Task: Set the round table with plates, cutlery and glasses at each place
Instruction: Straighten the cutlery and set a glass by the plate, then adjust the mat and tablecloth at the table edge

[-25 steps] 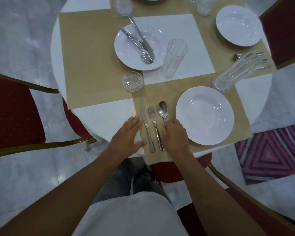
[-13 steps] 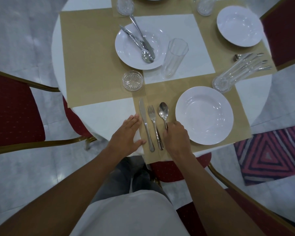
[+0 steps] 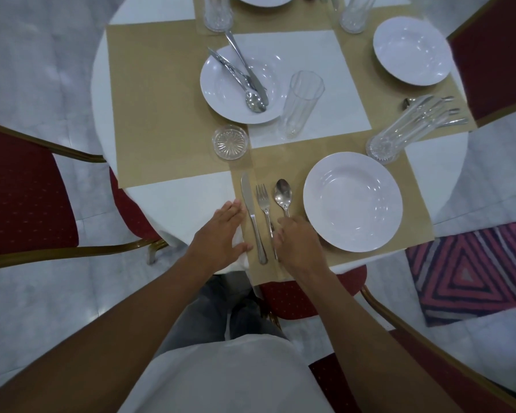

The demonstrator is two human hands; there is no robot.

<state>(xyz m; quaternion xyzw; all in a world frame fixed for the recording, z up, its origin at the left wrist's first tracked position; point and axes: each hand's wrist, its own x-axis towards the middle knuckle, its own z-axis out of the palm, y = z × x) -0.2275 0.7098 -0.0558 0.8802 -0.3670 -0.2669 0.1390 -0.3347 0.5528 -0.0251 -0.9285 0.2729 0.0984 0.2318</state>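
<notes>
Right hand (image 3: pixel 298 242) has its fingers curled down over the spoon (image 3: pixel 283 194) handle, thumb touching the fork (image 3: pixel 265 210), though I can't tell if it's actually gripping. Left hand (image 3: pixel 221 234) lies flat, fingers spread, holding nothing, just beside the knife (image 3: pixel 251 216). All three sit at the desk's (image 3: pixel 173 201) near edge, left of the white plate (image 3: pixel 353 201).

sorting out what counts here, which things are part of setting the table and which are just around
Part of the job:
- near plate
- knife, fork, spoon
- upright glass
- plate holding loose cutlery
- small glass dish
- left hand, right hand

Just around:
- red chairs
- patterned rug
</notes>
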